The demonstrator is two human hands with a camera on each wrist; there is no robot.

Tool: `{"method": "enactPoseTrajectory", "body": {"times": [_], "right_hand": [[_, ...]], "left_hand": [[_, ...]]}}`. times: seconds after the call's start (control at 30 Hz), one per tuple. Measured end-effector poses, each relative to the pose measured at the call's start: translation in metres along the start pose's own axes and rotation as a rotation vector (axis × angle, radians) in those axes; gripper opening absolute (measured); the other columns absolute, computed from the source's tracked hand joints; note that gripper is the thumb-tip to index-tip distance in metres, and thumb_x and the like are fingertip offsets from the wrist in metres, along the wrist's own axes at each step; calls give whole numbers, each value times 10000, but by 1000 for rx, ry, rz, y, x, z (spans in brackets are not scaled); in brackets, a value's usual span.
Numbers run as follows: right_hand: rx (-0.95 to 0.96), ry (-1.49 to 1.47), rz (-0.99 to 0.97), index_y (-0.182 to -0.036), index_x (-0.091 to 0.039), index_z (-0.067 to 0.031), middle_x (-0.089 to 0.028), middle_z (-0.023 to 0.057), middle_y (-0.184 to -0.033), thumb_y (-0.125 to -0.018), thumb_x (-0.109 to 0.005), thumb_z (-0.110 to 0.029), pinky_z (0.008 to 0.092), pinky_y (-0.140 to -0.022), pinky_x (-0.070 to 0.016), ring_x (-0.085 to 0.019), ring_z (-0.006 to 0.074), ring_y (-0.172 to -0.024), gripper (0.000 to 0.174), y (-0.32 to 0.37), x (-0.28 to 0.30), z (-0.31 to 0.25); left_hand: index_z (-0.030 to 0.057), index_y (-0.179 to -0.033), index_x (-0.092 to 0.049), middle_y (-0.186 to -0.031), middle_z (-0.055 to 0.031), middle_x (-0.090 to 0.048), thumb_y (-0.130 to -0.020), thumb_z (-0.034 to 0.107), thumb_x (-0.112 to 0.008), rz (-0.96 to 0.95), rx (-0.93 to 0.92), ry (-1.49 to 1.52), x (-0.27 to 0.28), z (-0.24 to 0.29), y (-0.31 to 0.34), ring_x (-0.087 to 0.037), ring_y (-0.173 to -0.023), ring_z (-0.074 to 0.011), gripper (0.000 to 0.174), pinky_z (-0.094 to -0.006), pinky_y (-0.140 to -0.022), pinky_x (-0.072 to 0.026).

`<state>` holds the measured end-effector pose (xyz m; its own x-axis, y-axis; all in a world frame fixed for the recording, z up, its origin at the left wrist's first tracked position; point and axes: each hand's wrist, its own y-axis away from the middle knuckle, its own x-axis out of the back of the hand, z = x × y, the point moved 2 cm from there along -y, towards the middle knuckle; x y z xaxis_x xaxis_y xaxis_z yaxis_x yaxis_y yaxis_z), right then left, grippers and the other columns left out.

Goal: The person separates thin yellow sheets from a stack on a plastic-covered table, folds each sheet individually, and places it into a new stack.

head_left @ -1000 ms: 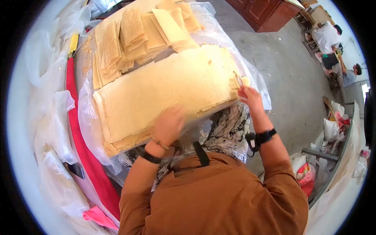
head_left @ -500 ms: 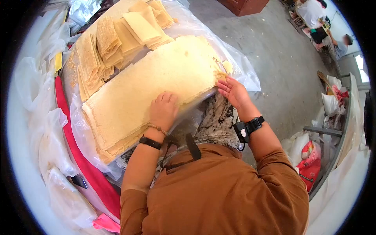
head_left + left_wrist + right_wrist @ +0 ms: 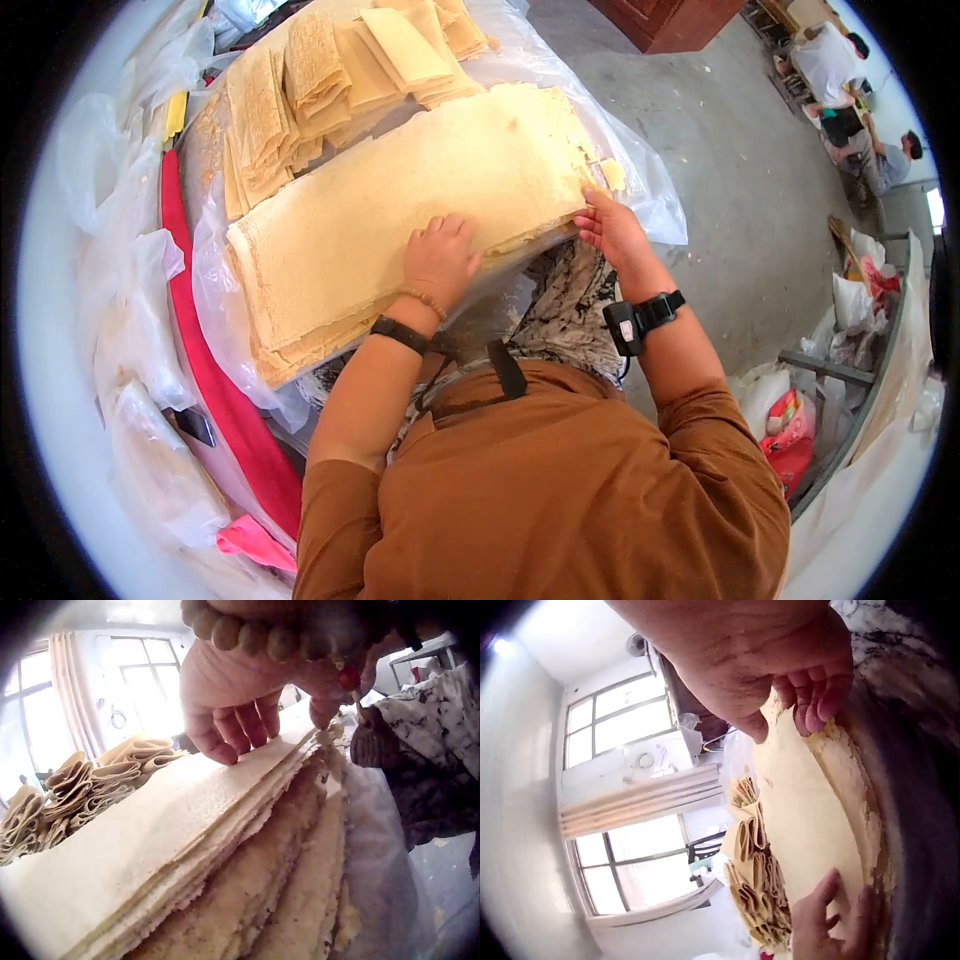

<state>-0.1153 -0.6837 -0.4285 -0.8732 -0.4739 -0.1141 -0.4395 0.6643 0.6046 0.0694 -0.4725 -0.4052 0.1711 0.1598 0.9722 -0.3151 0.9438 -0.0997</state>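
Observation:
A stack of large, thin, pale-yellow sheets [image 3: 400, 200] with ragged edges lies on a plastic-covered table in the head view. My left hand [image 3: 440, 260] rests on its near long edge, its fingertips on the top sheet. In the left wrist view that hand's thumb [image 3: 322, 712] is at the stack's edge, where layers fan out. My right hand [image 3: 612, 230] is at the right near corner and pinches the sheet's edge, thumb on the upper face and fingers [image 3: 810, 712] curled at the edge.
Folded yellow sheets [image 3: 320, 80] lie in piles behind the stack. Clear plastic [image 3: 640, 190] overhangs the table's right side. A red strip [image 3: 190, 320] runs along the left. Two people [image 3: 832, 65] sit far right. Bags [image 3: 790, 430] lie low on the right.
My left hand has come down from a blurred motion onto the top sheet. The right hand has stayed by the right corner, its thumb now over the edge. The head view has shifted slightly.

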Motion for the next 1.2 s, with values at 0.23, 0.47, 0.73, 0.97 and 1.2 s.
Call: {"method": "enactPoseTrajectory", "body": {"times": [0.23,0.47,0.73,0.97,1.2], "right_hand": [[228,246,-43,-1029,-671,-11,-672,32,-930,-874,-713,-259,242,-655,-502,-638,119,-840,295,7,-41,-33],[356,93,-462,-1124,-659,-32,-659,4,-1032,-917,-681,-280,234,-893,-438,-577,87,-944,323,29,-78,-28],[892,974,-269,-1402,-499,-101,-435,229,-1460,-927,-607,-371,422,-1102,-361,-428,391,-1339,558,28,-80,7],[934,1086,-256,-1261,-599,-60,-611,212,-1234,-893,-656,-291,427,-972,-460,-585,377,-1128,439,32,-116,15],[434,1109,-252,-1105,-688,-25,-719,142,-904,-870,-623,-512,390,-791,-524,-685,291,-864,545,45,-201,13]], "left_hand": [[107,-1204,-595,-1070,-80,-603,-802,390,-722,-68,54,-7,9,10,-7,-577,-1015,-264,508,-405,-799,-499],[79,-1148,-626,-924,-147,-661,-856,362,-650,109,265,132,20,32,-34,-644,-834,-350,407,-456,-737,-525],[27,-992,-662,-873,-118,-698,-935,295,-562,348,662,762,32,-37,16,-662,-788,-305,292,-417,-673,-516],[25,-1053,-624,-869,-68,-675,-988,400,-517,689,1195,1673,-25,-81,123,-630,-704,-180,396,-326,-606,-506],[10,-1038,-622,-785,-98,-675,-984,438,-503,683,1328,1697,-26,-100,142,-615,-607,-178,448,-307,-538,-500]]}}
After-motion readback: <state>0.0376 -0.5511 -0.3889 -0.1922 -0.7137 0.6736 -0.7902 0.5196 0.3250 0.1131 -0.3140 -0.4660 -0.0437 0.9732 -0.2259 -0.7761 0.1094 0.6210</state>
